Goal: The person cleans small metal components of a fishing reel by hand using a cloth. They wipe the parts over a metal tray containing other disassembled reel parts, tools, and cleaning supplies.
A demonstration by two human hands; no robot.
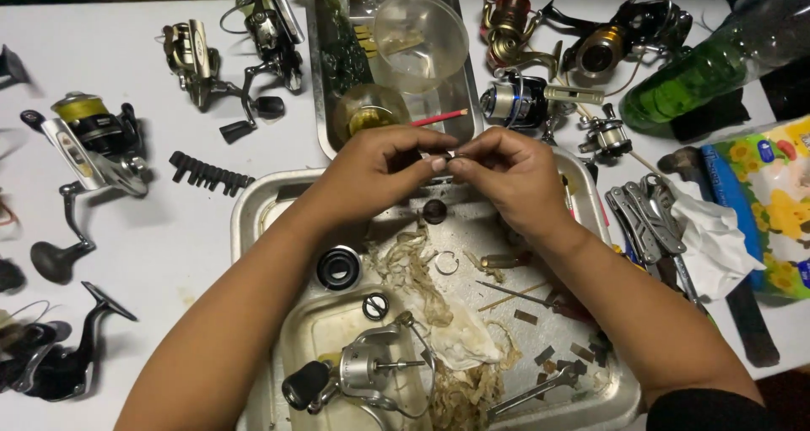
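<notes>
Stripped reel [363, 376] sits low in the tray [253, 203]; above it left hand [380, 171] and right hand [506, 173] pinch one small metal part [450, 154], so drops land in tray.

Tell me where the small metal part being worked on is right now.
The small metal part is pinched between the fingertips of the left hand and right hand, above the metal tray.
</notes>
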